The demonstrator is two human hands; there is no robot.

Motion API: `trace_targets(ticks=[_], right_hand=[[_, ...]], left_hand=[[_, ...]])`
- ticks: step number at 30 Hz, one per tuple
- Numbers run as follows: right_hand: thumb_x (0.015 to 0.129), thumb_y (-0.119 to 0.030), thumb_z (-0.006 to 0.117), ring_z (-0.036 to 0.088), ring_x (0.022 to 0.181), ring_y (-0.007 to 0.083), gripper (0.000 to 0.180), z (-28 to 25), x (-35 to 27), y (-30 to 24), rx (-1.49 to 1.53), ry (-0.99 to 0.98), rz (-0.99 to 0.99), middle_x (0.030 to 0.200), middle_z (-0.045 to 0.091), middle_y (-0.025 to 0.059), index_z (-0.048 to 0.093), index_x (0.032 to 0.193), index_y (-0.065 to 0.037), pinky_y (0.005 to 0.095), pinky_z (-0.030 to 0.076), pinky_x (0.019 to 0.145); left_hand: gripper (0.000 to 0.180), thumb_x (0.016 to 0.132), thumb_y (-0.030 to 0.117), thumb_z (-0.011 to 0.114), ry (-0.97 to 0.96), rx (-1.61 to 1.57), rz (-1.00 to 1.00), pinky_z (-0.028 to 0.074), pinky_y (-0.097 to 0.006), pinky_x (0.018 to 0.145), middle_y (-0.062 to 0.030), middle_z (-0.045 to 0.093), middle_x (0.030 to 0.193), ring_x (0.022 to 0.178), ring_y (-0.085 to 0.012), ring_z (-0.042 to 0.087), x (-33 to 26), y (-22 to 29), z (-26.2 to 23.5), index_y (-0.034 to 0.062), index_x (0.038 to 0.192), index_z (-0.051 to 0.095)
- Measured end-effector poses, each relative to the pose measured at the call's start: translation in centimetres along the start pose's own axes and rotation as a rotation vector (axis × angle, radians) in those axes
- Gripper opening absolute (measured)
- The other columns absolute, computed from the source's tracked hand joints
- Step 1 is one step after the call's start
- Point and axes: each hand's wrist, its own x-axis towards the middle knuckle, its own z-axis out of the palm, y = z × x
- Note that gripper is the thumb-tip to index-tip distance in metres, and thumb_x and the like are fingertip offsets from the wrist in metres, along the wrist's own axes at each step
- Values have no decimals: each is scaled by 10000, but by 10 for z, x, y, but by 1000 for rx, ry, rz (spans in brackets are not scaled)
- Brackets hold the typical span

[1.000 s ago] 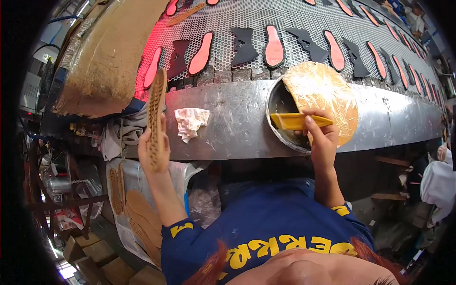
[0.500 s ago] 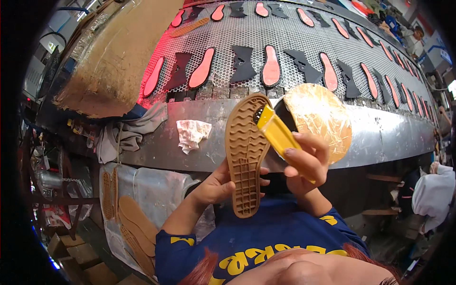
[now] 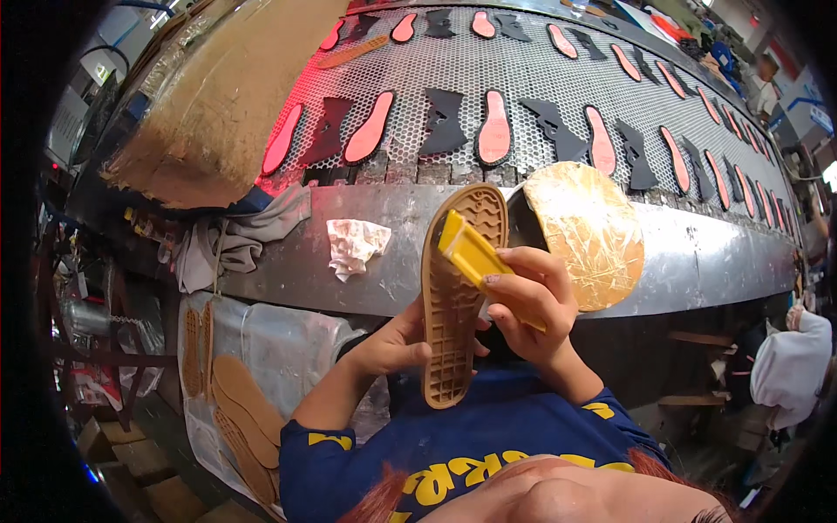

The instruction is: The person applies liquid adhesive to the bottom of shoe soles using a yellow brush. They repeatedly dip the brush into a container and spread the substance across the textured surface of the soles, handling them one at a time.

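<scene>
A tan rubber shoe sole [image 3: 447, 353] stands nearly upright before me, its wavy and gridded tread facing me. My left hand [image 3: 390, 347] grips its edge near the heel, with the thumb on the near side and the fingers behind. In my right hand [image 3: 534, 301] is a yellow-handled brush [image 3: 475, 254], pinched between thumb and fingers. Its head lies over the upper inner side of the sole; the bristles are hidden now behind the yellow handle, so I cannot tell how firmly they touch.
Beyond the metal ledge [image 3: 397, 283], a mesh conveyor [image 3: 410, 74] carries pink-topped soles [image 3: 494, 131] and black shoe pieces [image 3: 442, 122]. A crumpled white cloth [image 3: 356, 244] and a round tan disc [image 3: 586, 240] lie on the ledge. More tan soles [image 3: 244, 397] rest at lower left. Cardboard [image 3: 209, 96] stands far left.
The brush has moved left and slightly down across the sole, from its right edge toward its left. The sole has turned and dropped slightly. Both hands keep their hold.
</scene>
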Motion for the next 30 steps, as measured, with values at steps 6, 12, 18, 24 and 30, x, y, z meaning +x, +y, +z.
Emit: trace_targets(ticks=[6, 12, 18, 24, 30], right_hand=[[769, -79, 730, 615, 952, 289, 258, -11, 3, -11, 217, -265, 115, 1075, 581, 181, 656, 1010, -23, 344, 500, 813], [769, -86, 729, 617, 945, 291, 253, -10, -4, -17, 257, -342, 136, 1064, 581, 176, 652, 1002, -24, 352, 507, 809], [769, -96, 727, 622, 924, 290, 244, -11, -9, -16, 283, -383, 93, 1056, 580, 170, 652, 991, -29, 350, 511, 800], [773, -87, 716, 625, 913, 271, 239, -10, -10, -24, 309, -451, 146, 1061, 576, 169, 655, 996, -25, 339, 511, 799], [781, -115, 712, 627, 920, 265, 237, -6, 1, -26, 365, -522, 173, 1080, 579, 165, 661, 998, -33, 328, 509, 788]], left_hand=[[914, 839, 618, 543, 129, -44, 51, 558, -466, 790, -174, 473, 1315, 1030, -326, 616, 0, 3, -3, 163, 1486, 85], [891, 804, 774, 295, 293, -96, -97, 592, -434, 709, -137, 482, 1272, 1003, -250, 627, -5, -3, -4, 137, 1425, 258], [864, 825, 753, 318, 300, -173, -11, 592, -366, 719, -94, 471, 1275, 1055, -213, 599, 6, -13, -11, 99, 1389, 312], [799, 902, 693, 264, 329, -199, 53, 554, -344, 768, -134, 628, 975, 911, -197, 642, 12, -8, -12, 12, 1287, 430], [691, 954, 611, 262, 359, -319, 73, 556, -355, 758, -129, 567, 1126, 888, -226, 644, 7, -2, -18, 44, 1324, 397]])
